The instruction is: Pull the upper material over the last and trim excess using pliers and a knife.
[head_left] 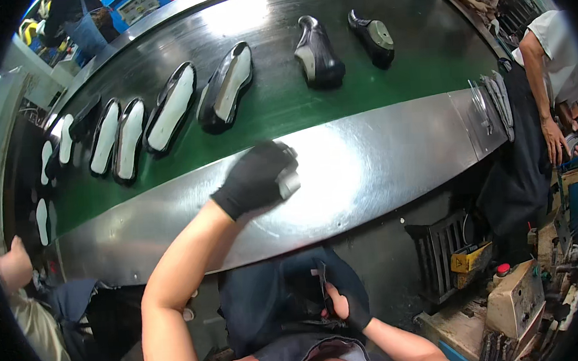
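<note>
My left hand (259,178), in a black glove, reaches over the steel ledge at the front of the conveyor. It is blurred, with its fingers curled around something pale and shiny that I cannot make out. Low by my lap is my right hand (348,309), its thumb bare and a dark glove around the palm. Its fingers close on a thin dark thing I cannot identify. Past my left hand, black shoe uppers lie on the green belt, the nearest being one shoe upper (229,88) with its pale underside up.
The steel ledge (392,141) curves along the green conveyor belt (271,109). Farther right on the belt are two black uppers on lasts (321,53). Grey strips (498,105) lie at the ledge's right end. A worn machine (516,299) stands lower right. Co-workers sit at both sides.
</note>
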Tool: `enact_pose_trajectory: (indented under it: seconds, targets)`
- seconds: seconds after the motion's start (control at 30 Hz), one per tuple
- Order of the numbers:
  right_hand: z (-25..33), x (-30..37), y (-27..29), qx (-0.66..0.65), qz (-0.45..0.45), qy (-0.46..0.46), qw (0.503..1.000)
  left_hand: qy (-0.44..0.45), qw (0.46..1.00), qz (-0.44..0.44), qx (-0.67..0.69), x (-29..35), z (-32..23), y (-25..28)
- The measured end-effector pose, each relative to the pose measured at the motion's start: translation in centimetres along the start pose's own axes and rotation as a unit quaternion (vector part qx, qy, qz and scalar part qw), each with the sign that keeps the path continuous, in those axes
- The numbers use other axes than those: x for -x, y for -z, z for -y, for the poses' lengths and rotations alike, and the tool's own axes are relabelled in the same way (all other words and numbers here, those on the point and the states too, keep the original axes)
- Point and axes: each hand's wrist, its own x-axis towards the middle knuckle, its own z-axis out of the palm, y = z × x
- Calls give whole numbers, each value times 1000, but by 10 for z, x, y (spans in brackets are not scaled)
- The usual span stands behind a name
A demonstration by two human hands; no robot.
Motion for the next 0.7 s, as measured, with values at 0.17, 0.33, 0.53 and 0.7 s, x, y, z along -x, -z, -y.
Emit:
enact_pose_trajectory:
  seconds: [0.17,0.33,0.53,0.7]
  targets:
    - [-6,-14,7,-47,37,-50,997,370,877,-227,-208,-5,102,15]
    - [3,-1,5,-55,33,-31,997,456,868,-195,30,-9,113,14]
    - [-9,-8,-2,0,69,-4,998,307,854,-99,409,67,129,52]
    - [-44,8,-1,-21,24,11,999,464,771,-274,339,198,-64,86]
